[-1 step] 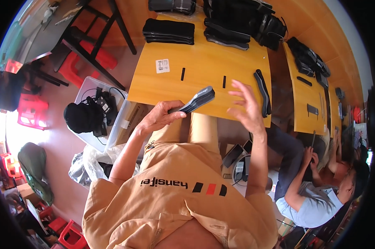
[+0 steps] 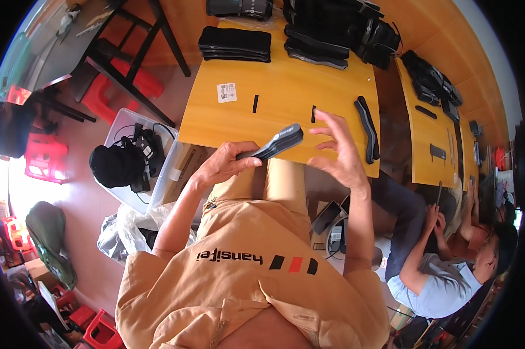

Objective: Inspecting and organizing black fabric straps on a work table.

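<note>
My left hand [image 2: 230,160] is closed round one end of a folded dark strap [image 2: 283,139], thumb on the near side. Light printing marks the strap's upper face, and its layered free end points up and to the right, over the table's near edge. My right hand [image 2: 338,154] hovers just right of that end, fingers spread and holding nothing. Beyond the right hand, a long black strap [image 2: 365,129] lies folded along the right side of the yellow table [image 2: 216,128].
Stacks of folded black pieces [image 2: 235,44] and black bags [image 2: 320,23] line the table's far side. A white label [image 2: 227,92] lies nearer. Left of the table stands a clear bin [image 2: 114,189] with black gear and cables. A co-worker [image 2: 434,285] sits at right.
My right hand has shifted slightly left and its fingers have tilted toward the folded strap. The strap's free end has moved a little to the right.
</note>
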{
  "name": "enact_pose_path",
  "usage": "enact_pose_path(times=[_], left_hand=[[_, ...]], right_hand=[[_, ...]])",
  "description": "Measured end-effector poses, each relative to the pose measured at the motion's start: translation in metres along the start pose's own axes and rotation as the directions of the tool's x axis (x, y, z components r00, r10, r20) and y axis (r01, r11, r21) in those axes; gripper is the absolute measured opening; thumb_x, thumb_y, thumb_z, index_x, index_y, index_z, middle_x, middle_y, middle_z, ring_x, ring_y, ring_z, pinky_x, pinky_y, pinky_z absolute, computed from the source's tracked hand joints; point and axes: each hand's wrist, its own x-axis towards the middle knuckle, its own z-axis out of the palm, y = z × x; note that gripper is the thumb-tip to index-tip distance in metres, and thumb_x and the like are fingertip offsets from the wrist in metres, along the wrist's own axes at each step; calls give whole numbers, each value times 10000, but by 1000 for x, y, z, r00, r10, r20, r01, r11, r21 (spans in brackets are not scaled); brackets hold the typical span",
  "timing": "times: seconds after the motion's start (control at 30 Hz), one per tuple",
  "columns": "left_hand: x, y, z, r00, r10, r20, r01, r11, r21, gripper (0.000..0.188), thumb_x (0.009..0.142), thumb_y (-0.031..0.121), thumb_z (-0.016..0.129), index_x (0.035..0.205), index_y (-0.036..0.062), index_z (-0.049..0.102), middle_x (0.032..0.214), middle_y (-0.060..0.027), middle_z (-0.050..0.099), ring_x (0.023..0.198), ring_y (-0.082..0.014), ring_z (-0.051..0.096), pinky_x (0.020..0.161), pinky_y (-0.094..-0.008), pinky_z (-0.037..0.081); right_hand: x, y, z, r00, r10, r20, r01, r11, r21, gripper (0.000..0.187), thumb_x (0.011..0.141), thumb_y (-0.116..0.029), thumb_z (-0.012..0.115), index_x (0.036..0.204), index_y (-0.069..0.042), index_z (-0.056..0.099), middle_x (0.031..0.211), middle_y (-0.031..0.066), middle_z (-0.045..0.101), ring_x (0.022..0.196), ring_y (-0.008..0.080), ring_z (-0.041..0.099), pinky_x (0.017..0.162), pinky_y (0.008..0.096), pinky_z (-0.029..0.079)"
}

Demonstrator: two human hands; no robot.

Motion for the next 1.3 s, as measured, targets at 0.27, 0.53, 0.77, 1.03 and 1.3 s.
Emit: enact_pose_path(times=[0.27, 0.53, 0.77, 1.03, 1.3], left_hand=[[8, 17, -3, 747, 528, -404, -284, 802, 525, 331, 746, 249, 728, 938, 8, 608, 788, -101, 581, 770, -235, 561, 695, -321, 452], [-13, 9, 35, 953, 98, -286, -142, 980, -139, 257, 840, 198, 656, 961, -28, 648, 863, -81, 662, 811, -131, 588, 759, -289, 466], [14, -3, 53, 962, -77, -261, -196, 468, -862, 354, 941, 266, 492, 1133, -30, 515, 1024, -127, 634, 922, -223, 632, 835, -330, 508], [11, 2, 46, 956, -87, -281, -201, 505, -840, 281, 957, 229, 462, 1075, -18, 525, 978, -119, 646, 906, -171, 645, 802, -299, 543], [11, 0, 48, 972, -126, -199, -112, 493, -862, 276, 947, 226, 484, 1047, -28, 523, 926, -120, 650, 813, -169, 663, 710, -284, 573]], right_hand=[[8, 5, 30, 989, -113, -91, 118, 992, 52, 283, 747, 17, 700, 1025, 6, 649, 949, 63, 603, 809, 117, 589, 672, 194, 487], [-3, 14, 76, 905, -31, -425, 145, 960, 238, 264, 754, 32, 699, 1008, 47, 630, 980, 108, 604, 831, 127, 614, 646, 193, 536], [-9, 11, 93, 911, -111, -396, 154, 985, 76, 307, 699, -12, 753, 989, -5, 652, 928, 91, 637, 789, 141, 612, 615, 221, 496], [-15, 8, 63, 944, -164, -288, 147, 986, -79, 149, 763, 52, 637, 903, 12, 668, 852, 100, 635, 748, 177, 618, 637, 263, 493], [-16, 2, 56, 933, -336, -132, 286, 911, -297, 159, 722, 62, 654, 872, 10, 653, 795, 110, 628, 698, 227, 620, 604, 290, 497]])
